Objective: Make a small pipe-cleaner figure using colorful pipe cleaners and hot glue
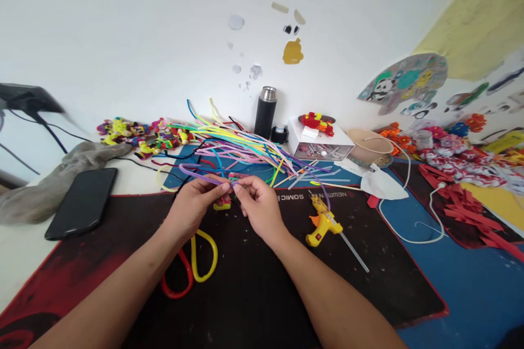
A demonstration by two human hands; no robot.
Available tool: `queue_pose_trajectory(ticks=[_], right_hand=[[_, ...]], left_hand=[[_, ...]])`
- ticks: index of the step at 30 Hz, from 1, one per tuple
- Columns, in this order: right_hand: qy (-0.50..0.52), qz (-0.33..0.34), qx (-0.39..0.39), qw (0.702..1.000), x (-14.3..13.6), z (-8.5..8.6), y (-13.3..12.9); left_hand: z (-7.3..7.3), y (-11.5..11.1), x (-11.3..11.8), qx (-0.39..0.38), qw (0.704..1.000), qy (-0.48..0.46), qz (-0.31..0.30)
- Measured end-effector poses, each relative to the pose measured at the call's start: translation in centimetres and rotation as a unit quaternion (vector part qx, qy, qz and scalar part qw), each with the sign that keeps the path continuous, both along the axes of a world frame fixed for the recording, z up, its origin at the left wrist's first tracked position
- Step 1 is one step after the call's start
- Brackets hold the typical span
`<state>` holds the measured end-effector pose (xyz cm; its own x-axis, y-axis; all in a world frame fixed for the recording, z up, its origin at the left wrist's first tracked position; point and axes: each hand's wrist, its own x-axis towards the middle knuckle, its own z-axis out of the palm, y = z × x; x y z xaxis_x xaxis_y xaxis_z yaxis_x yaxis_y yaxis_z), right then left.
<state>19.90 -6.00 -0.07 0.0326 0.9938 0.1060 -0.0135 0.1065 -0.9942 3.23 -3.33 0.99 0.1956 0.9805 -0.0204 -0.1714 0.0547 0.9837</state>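
Note:
A purple pipe cleaner [189, 171] is pinched between the fingertips of my left hand [199, 202] and my right hand [258, 204], which meet over the black mat. Its bent end loops out to the left, above my left hand. Beneath my left wrist lie a red loop [189, 283] and a yellow loop [215, 262], partly hidden by the forearm. A small yellow piece [222, 206] shows between my hands, mostly covered. To the right of my right hand a yellow glue gun [325, 223] rests on the mat, a clear glue stick [355, 252] in its back.
Behind my hands lies a pile of coloured pipe cleaners [245, 144]. A black flask [266, 114] and a white drawer box [321, 144] stand at the wall. A phone [84, 202] lies left; red strips [470, 210] and a white cable [434, 240] lie right.

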Motion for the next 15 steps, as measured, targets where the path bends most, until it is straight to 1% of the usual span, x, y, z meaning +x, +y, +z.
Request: queue_pose_trajectory(ticks=[6, 12, 15], right_hand=[[0.011, -0.008, 0.006, 1.000, -0.09, -0.46, 0.23], [0.020, -0.008, 0.002, 1.000, -0.12, -0.32, 0.19], [0.018, -0.008, -0.001, 1.000, -0.08, -0.23, 0.14]], left_hand=[[0.07, 0.05, 0.12, 0.000, 1.000, 0.007, 0.009], [-0.02, 0.05, 0.12, 0.002, 1.000, 0.029, 0.006], [0.18, 0.01, 0.18, 0.012, 0.999, 0.041, 0.001]])
